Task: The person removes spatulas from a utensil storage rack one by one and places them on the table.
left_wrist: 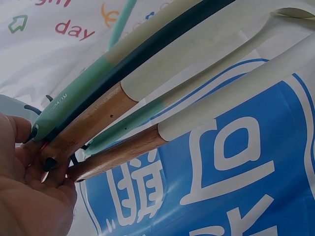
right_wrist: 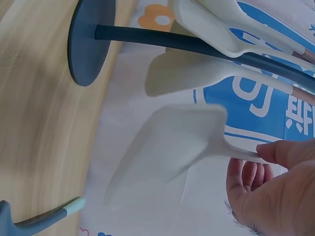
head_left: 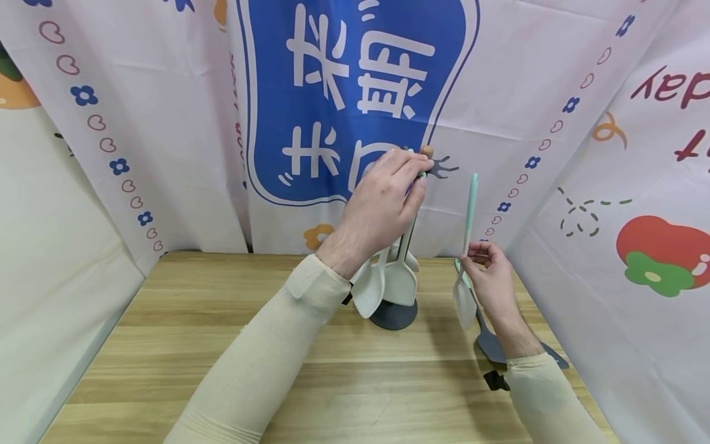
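Note:
My left hand (head_left: 383, 197) grips the top of a dark utensil stand (head_left: 394, 317), fingers curled about its hooks and the handle ends there. In the left wrist view its thumb lies by the tip of a mint handle (left_wrist: 74, 103), beside a wooden handle (left_wrist: 93, 123). Pale spoons and turners hang on the stand, among them a white spoon (head_left: 368, 290) and a pale turner (head_left: 400, 285). To the right, my right hand (head_left: 490, 277) pinches a white spatula (right_wrist: 172, 137) by its neck. Its blade points down and its mint handle (head_left: 472, 197) stands up.
A dark spatula (head_left: 490, 345) with a mint handle end lies on the wooden table (head_left: 233, 345) under the right forearm. Another dark blade (head_left: 554, 356) shows beside it. Printed cloth (head_left: 194, 123) hangs behind the table and at both sides.

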Motion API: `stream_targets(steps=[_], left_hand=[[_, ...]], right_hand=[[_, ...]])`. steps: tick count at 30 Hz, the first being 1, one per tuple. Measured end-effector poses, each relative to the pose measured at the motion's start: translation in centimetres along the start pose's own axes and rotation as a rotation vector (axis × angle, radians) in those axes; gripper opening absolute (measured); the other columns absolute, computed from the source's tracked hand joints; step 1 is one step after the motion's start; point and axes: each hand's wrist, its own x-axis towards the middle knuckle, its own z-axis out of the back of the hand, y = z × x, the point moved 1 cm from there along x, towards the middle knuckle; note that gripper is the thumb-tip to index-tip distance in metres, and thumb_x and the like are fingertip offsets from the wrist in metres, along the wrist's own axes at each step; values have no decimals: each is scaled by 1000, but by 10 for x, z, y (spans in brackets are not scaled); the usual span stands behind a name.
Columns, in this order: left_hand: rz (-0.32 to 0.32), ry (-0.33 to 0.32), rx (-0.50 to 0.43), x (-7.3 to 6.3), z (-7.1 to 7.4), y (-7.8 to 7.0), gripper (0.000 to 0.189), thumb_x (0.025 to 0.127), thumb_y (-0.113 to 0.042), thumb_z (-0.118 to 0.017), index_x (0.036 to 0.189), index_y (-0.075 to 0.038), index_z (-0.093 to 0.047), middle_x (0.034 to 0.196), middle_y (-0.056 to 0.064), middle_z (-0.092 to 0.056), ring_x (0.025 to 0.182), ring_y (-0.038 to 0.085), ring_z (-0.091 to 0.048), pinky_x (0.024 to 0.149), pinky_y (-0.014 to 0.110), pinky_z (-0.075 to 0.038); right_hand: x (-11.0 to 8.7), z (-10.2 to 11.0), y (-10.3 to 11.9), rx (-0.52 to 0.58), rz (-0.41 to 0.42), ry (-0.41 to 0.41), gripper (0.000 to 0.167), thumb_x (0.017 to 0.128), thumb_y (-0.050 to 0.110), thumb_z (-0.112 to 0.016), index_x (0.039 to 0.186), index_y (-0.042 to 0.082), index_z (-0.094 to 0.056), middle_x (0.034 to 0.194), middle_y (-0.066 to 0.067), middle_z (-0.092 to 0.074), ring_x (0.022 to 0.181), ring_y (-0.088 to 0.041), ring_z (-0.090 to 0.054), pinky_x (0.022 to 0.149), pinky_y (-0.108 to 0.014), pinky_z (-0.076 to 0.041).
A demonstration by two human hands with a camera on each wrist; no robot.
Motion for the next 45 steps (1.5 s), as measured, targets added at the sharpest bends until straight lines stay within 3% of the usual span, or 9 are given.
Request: stream_targets(steps=[13, 20, 24, 28, 36, 45], left_hand=[[-5, -2, 3, 1, 0, 1, 42, 125, -23, -50, 158, -10, -72, 163, 8, -72, 157, 28, -62, 146, 40, -40], [-5, -3, 2, 1, 0, 1, 42, 125, -23, -50, 158, -10, -72, 163, 8, -72, 158, 27, -62, 147, 39, -38], [4, 8, 2, 1, 1, 0, 42, 125, -24, -50, 159, -11, -71, 164, 7, -72, 160, 27, -61, 149, 38, -35], [8, 11, 2, 1, 1, 0, 42, 125, -24, -50, 159, -11, -71, 164, 7, -72, 160, 27, -60, 149, 38, -35], [3, 6, -4, 1, 0, 1, 41, 125, -23, -51, 159, -10, -71, 164, 8, -71, 159, 27, -62, 151, 37, -30], [5, 10, -1, 1, -1, 1, 42, 125, -23, -50, 159, -10, -71, 164, 8, -71, 159, 27, -61, 151, 37, -30]], right_hand=[[1, -4, -12, -60, -15, 80, 37, 115, 10, -74, 146, -4, -60, 127, -8, -66, 107, -3, -65, 89, -7, -60], [2, -6, -23, -174, 12, 146, 32, 117, 14, -73, 140, -5, -64, 129, -17, -69, 125, -32, -73, 86, -8, -60], [3, -8, -30, -209, 16, 176, 34, 117, 14, -73, 141, -7, -65, 129, -21, -70, 128, -41, -75, 85, -10, -62], [4, -11, -38, -224, 24, 201, 33, 116, 10, -73, 141, -9, -65, 129, -25, -71, 125, -41, -76, 86, -12, -65], [3, -16, -48, -303, 46, 251, 21, 112, 3, -75, 127, -8, -66, 114, -20, -72, 107, -36, -80, 77, -16, -63], [0, -19, -55, -409, 13, 311, 22, 112, 7, -78, 125, -6, -66, 110, -18, -71, 101, -29, -77, 72, -20, -60]])
